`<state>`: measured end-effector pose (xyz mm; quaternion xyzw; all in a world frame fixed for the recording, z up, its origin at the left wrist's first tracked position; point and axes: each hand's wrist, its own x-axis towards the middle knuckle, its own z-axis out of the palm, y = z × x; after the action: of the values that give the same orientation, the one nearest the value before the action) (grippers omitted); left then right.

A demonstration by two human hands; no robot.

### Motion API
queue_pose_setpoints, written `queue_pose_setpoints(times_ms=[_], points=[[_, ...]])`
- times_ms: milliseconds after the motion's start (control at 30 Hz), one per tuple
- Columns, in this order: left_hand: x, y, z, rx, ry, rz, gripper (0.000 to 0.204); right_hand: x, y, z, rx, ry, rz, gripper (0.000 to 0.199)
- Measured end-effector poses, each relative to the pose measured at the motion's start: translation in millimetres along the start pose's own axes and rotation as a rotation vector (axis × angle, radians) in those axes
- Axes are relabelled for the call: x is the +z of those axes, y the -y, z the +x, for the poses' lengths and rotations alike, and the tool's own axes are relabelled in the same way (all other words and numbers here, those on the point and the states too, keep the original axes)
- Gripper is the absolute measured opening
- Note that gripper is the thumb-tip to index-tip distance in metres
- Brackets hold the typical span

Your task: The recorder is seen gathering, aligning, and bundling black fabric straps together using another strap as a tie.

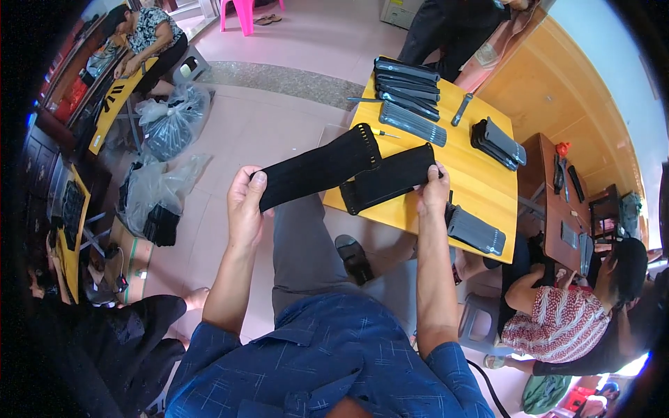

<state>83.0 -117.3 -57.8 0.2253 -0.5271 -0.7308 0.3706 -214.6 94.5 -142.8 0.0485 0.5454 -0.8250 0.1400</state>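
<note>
While the left hand pinched one end of a long, flat strip of black fabric, thumb above, its far end bore a row of small holes; the right hand had its grip closed on the edge of a shorter, flat piece of black fabric; both lay in the air over the near-left corner of a yellow wooden table, overlapping at the middle, though whether they were joined could not be told. Beyond them on the table rested a pile of black, flat bundles and a slim tool with a yellow handle; the step in hand looked like spreading or comparing the two pieces; the next move seemed to call for a steady grip at both ends and level, untwisted fabric.
</note>
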Motion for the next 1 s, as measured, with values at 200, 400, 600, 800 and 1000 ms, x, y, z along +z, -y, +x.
queue_pose_setpoints(times_ms=[200, 400, 600, 800, 1000], points=[[2, 5, 7, -0.016, -0.002, 0.001, 0.022, -18, 73, -11, -0.181, -0.008, 0.169, 0.03], [30, 14, 16, -0.077, 0.09, 0.025, 0.021, -81, 141, 25, -0.354, 0.021, 0.274, 0.03], [54, 16, 8, -0.054, 0.129, 0.058, 0.021, -100, 107, 99, -0.1, -0.081, 0.15, 0.026], [45, 18, 5, -0.013, 0.122, 0.079, 0.022, -93, 68, 137, 0.194, -0.081, 0.177, 0.018], [29, 19, 9, -0.037, 0.05, 0.082, 0.018, -66, 49, 138, 0.3, -0.153, 0.18, 0.02]])
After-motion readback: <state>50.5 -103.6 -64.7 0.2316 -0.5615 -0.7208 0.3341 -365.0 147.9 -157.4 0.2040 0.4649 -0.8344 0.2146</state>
